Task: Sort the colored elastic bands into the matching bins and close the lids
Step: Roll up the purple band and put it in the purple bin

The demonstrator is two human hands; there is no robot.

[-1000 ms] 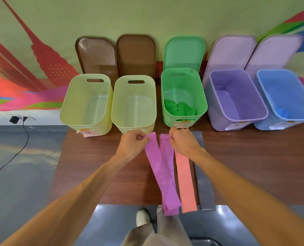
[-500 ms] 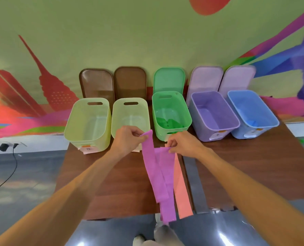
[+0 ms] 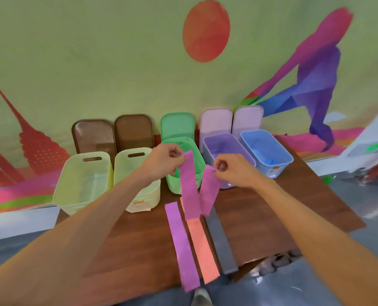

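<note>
Sorting in progress: a purple band (image 3: 190, 186) is held up above the table (image 3: 139, 239), with the left hand (image 3: 163, 161) pinching one end and the right hand (image 3: 232, 171) pinching the other. Its two lengths hang steeply and meet low. The open purple bin (image 3: 225, 144) stands just far-right of the hands, nearer the right hand, so the carry likely goes that way. A second purple band (image 3: 181, 246), a salmon band (image 3: 203, 246) and a grey band (image 3: 221, 239) lie on the table, running near to far.
</note>
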